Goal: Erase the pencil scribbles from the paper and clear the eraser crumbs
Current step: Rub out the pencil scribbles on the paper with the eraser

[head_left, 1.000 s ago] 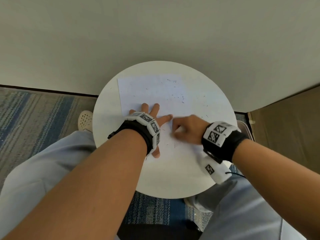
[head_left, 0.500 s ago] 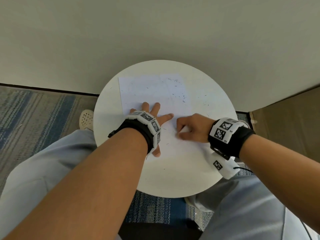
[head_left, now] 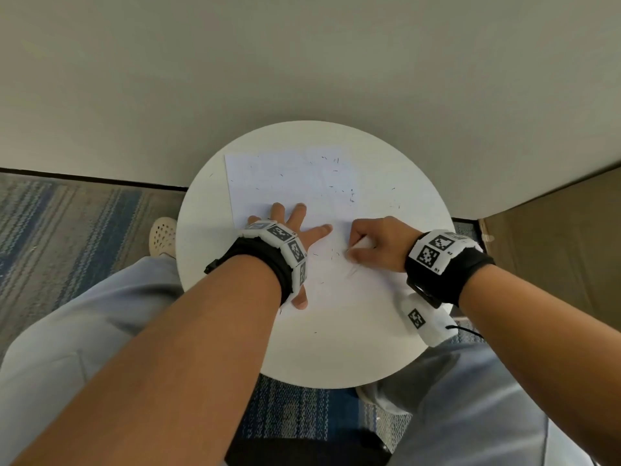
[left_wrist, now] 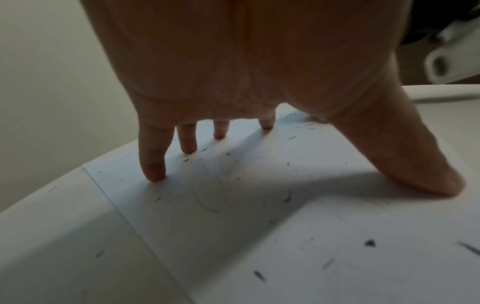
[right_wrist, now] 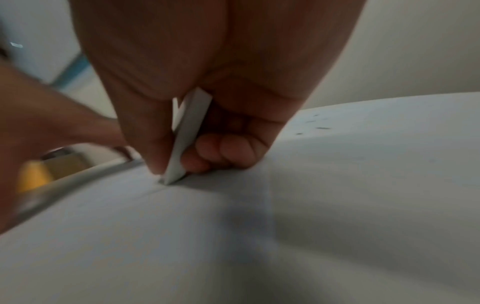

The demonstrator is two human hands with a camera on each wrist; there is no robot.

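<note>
A white sheet of paper (head_left: 289, 183) lies on the round white table (head_left: 336, 358). My left hand (head_left: 295, 227) presses flat on the paper, fingers spread, as the left wrist view shows with its fingertips (left_wrist: 154, 174) down on the sheet (left_wrist: 285, 236). My right hand (head_left: 373, 243) pinches a flat white eraser (right_wrist: 187, 133) between thumb and curled fingers, its lower edge touching the paper (right_wrist: 207, 236). Faint pencil scribbles (left_wrist: 210, 191) remain near the left hand. Dark eraser crumbs (head_left: 349, 193) are scattered over the sheet and table.
The table stands against a plain wall (head_left: 302, 62). Striped carpet (head_left: 67, 223) lies to the left, and a brown panel (head_left: 564, 237) to the right. My knees in pale trousers (head_left: 84, 331) flank the table; a light shoe (head_left: 163, 235) shows beside it.
My right hand with the eraser has slid to the right across the paper, away from the left hand's thumb. The left hand has stayed pressed in place.
</note>
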